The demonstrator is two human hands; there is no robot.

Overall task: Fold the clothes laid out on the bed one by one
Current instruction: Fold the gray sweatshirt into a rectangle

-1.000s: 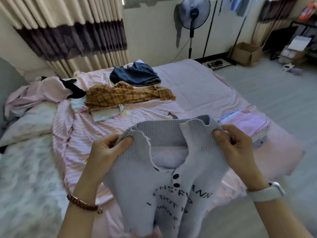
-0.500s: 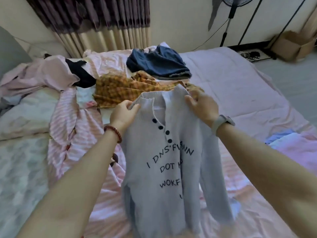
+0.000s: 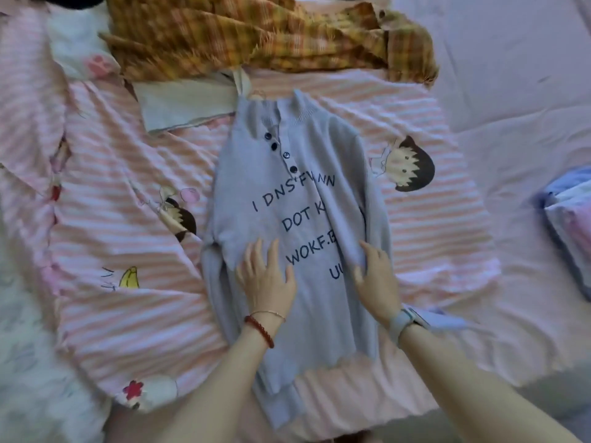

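On the lower front of the grey sweater, the left hand lies flat, its fingers straight and slightly spread, pressing the knit and gripping nothing. Just to its right, the right hand rests on the sweater's right side where a sleeve is folded inward over the body; its fingers look mostly straight against the cloth, though whether the thumb tucks under the fold is hard to make out. A red bead bracelet circles the left wrist and a pale watch the right.

The sweater lies face up on the pink striped blanket, collar away from the person, four dark buttons down the placket. Its printed lettering is partly covered by the folded sleeve, so the lines cannot be read whole. The hem is blurred near the bed's near edge.

Beyond the collar, a crumpled yellow plaid garment is cut off by the top edge, with a pale folded piece beneath it. At the right edge, a stack of folded clothes shows only in part.
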